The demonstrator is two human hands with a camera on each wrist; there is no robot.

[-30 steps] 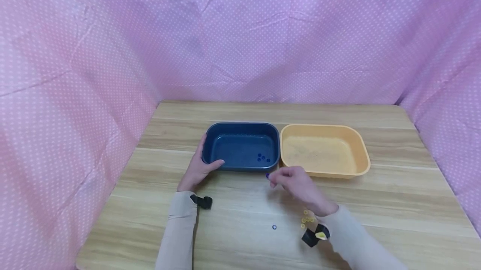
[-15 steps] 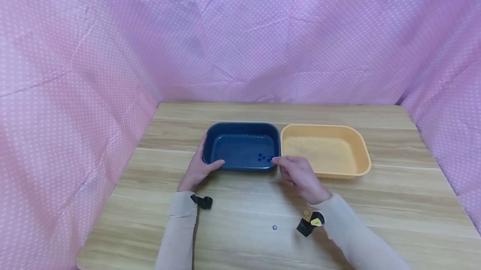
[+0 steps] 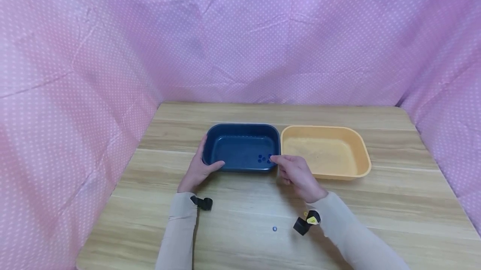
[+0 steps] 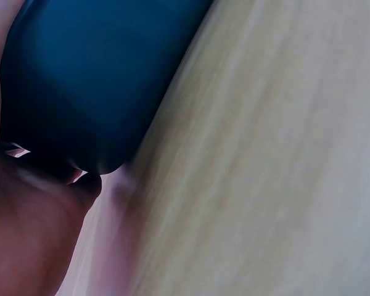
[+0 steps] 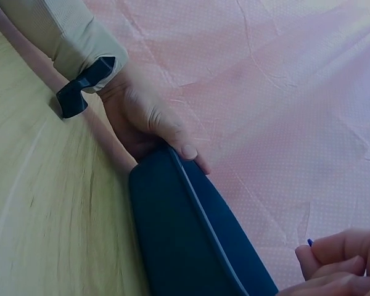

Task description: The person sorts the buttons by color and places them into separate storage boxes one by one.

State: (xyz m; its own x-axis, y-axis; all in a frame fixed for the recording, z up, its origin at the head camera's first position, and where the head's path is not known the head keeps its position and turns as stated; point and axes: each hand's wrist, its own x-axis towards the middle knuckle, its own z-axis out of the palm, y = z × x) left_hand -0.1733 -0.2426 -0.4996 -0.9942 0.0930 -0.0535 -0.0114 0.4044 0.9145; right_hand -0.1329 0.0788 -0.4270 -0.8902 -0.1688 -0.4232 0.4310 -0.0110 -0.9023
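In the head view, my left hand [image 3: 197,171] holds the left end of a dark blue bin [image 3: 240,169], its thumb over the near rim. The right wrist view shows that thumb on the rim of the bin [image 5: 179,228] too. My right hand [image 3: 298,176] is over the bin's near right corner. Between its thumb and forefinger it pinches a small blue ring [image 5: 310,242]. Several blue rings [image 3: 264,159] lie on the bin's floor, close to those fingertips. In the left wrist view, the left palm [image 4: 31,228] is against the bin's end [image 4: 98,80].
A yellow bin [image 3: 323,153] stands right beside the blue one. One loose blue ring [image 3: 274,229] lies on the wooden table [image 3: 233,228]. A yellow ring [image 3: 306,214] shows by the right wrist's black strap. Pink dotted cloth [image 3: 240,44] hangs behind and at both sides.
My right hand has moved from in front of the blue bin up over its near right corner, carrying the blue ring. The left hand stays in place on the bin.
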